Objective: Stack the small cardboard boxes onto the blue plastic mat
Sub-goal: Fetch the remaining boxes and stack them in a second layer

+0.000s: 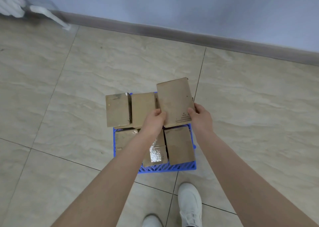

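Observation:
A blue plastic mat (174,168) lies on the tiled floor below me, mostly covered by small cardboard boxes. Two raised boxes stand at its far side, one at the left (117,109) and one beside it (143,108). Lower boxes fill the near row, including one at the right (179,145) and a taped one (156,155) in the middle. Both hands hold another cardboard box (175,101) above the far right corner. My left hand (154,120) grips its near left edge. My right hand (201,115) grips its near right edge.
Beige floor tiles (103,71) surround the mat. A grey skirting board and pale blue wall (189,7) run across the back. A blurred white object (48,14) stands at the far left. My white shoes (189,204) are just behind the mat.

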